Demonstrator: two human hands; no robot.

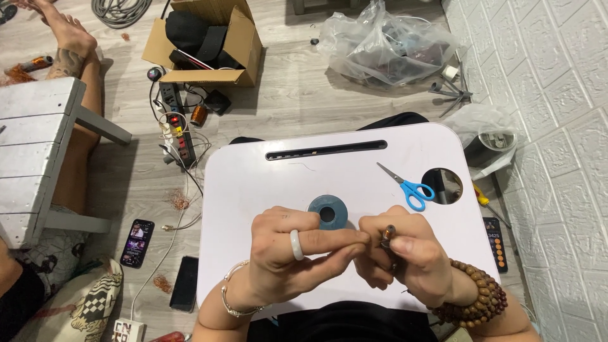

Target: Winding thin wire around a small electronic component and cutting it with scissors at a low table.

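My left hand [291, 256], with a white ring on one finger, pinches its fingertips together against my right hand [399, 253]. Between thumb and forefinger, my right hand holds a small copper-coloured coil piece [388, 234]. Both hands hover over the near half of a white lap table [253, 183]. A blue-grey roll of tape [328, 211] lies flat on the table just beyond my fingers. I cannot tell whether the left fingertips grip a thin wire.
Blue-handled scissors [408, 187] lie on the table's right part, by a round cup hole [443, 185]. On the floor: a power strip [177, 133], a cardboard box [209, 41], a plastic bag [386, 44], two phones [137, 242], a screwdriver [484, 199]. Another person's leg [76, 82] lies at left.
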